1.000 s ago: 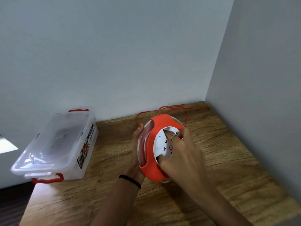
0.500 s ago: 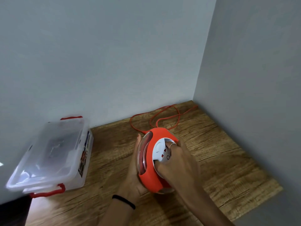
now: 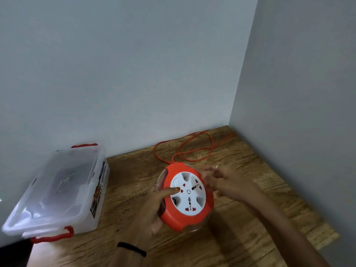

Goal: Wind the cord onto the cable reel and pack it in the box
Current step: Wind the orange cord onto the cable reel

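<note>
The right hand (image 3: 221, 182) had come off the hub, fingers loose; the left hand (image 3: 154, 207) clamped the reel (image 3: 189, 197). Winding continued: cord (image 3: 192, 149) slack at twelve o'clock needed cranking in.

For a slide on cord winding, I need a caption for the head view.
Left hand grips the cable reel while loose cord lies on the table.

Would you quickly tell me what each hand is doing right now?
Left hand: gripping the cable reel.
Right hand: blurred beside the reel; grip cannot be told.
</note>
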